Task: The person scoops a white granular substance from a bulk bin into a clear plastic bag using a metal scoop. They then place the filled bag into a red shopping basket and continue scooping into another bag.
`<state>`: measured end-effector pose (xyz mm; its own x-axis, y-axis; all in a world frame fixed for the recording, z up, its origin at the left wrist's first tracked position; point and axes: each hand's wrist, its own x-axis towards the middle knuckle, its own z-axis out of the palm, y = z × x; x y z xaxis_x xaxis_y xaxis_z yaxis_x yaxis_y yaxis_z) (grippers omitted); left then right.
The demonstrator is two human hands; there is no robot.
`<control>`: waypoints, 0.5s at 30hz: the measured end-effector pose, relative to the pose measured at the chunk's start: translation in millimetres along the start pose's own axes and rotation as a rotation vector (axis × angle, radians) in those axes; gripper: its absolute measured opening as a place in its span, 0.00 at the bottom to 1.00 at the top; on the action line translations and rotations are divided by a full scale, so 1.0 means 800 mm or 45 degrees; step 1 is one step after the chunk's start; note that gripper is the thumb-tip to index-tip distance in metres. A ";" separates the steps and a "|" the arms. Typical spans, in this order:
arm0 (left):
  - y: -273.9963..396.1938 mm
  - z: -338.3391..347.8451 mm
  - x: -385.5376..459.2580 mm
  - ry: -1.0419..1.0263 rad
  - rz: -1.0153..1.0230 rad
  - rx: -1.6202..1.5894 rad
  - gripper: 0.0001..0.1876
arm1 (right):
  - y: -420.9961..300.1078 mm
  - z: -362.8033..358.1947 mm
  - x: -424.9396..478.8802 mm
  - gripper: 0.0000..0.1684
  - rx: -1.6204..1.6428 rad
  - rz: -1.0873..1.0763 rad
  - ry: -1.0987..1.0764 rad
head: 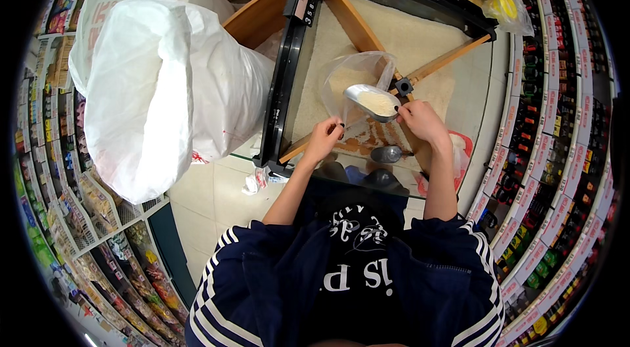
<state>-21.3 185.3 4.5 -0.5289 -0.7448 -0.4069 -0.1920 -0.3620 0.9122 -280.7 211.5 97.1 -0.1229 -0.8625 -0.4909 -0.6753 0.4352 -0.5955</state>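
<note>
My right hand [422,118] grips the handle end of a metal scoop [350,93] heaped with pale grains that look like rice [375,102]. Pinched in my left hand [325,139] is the near edge of a clear plastic bag [330,82]. The bag's mouth gapes beside and behind the scoop; whether grain lies inside it or shows through its film, I cannot tell. Both hands are above a divided bin, whose left and back compartments hold pale grain [418,17]. Below the scoop, the front compartment has scattered reddish-brown grain [362,142].
Wooden dividers [352,17] meet at a black post cap [404,86]. A second scoop [386,154] lies in the front compartment. Large white sacks [221,86] crowd the left side, beyond the bin's black frame [283,86]. Stocked shelves [546,125] line the right. A red container [462,157] stands at right.
</note>
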 end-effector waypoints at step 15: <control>-0.005 0.001 -0.005 0.075 0.047 -0.008 0.08 | 0.003 -0.014 0.005 0.15 -0.202 -0.019 0.099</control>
<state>-19.0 190.0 2.2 -0.4857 -0.7896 -0.3750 -0.1675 -0.3369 0.9265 -290.8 206.1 100.9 -0.1633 -0.8886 -0.4286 -0.7828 0.3811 -0.4918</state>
